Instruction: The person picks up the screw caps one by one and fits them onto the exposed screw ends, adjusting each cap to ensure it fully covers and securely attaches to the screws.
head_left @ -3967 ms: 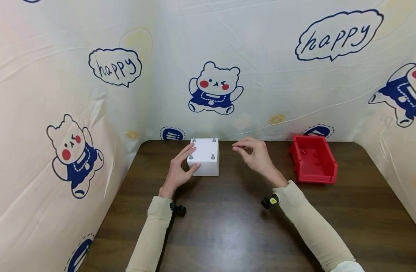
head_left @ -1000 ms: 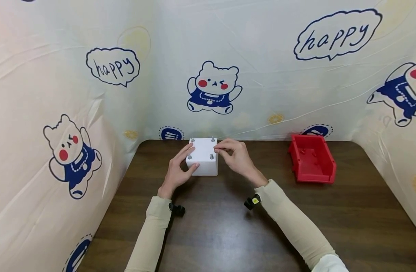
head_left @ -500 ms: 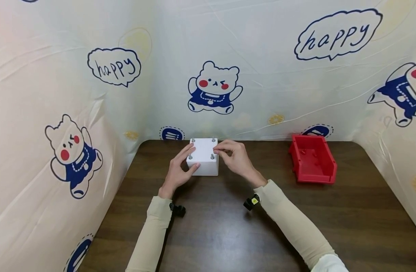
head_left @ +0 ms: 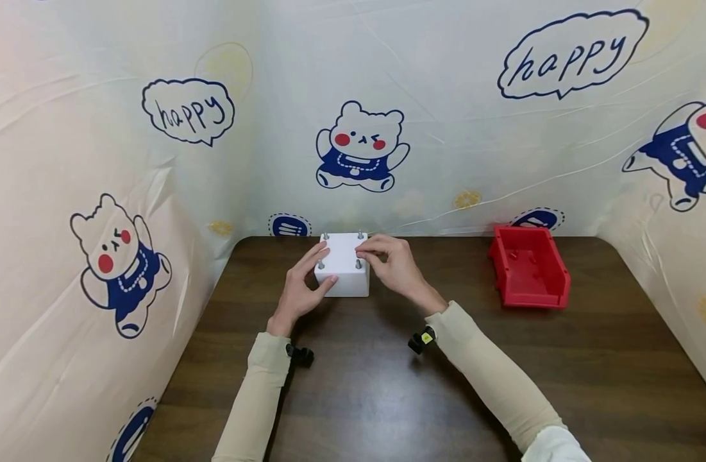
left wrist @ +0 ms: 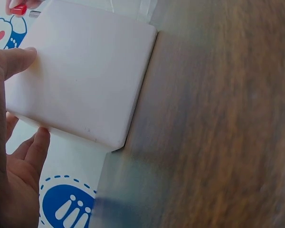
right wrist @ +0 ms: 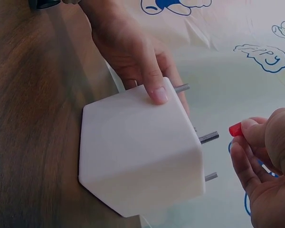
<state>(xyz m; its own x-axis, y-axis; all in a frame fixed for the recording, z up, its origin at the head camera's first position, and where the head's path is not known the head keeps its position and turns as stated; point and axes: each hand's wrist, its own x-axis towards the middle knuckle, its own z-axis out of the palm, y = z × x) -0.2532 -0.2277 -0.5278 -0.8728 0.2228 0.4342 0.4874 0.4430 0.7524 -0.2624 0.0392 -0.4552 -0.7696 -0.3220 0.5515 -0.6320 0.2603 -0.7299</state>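
Observation:
A white block [head_left: 347,284] stands on the table, with metal threaded studs [right wrist: 209,137] sticking up from the corners of its top. My left hand [head_left: 299,290] grips the block from its left, thumb on the front face and fingers at the far left side. Between thumb and index finger, my right hand [head_left: 397,264] pinches a small red cylindrical piece [right wrist: 235,129]. In the right wrist view that piece is just beyond the tip of the near right stud, with a gap between them. The left wrist view catches the red piece [left wrist: 19,9] at its top left corner.
A red open-front bin [head_left: 528,276] sits at the back right of the dark wooden table [head_left: 376,385], with a few small red pieces inside. Behind and to the left hangs a printed cloth [head_left: 445,128]. Each wrist wears a small black camera.
Over four seconds my right hand has come left from beside the block to above its right edge, shifting slightly further left in the last half second. My left hand keeps its hold.

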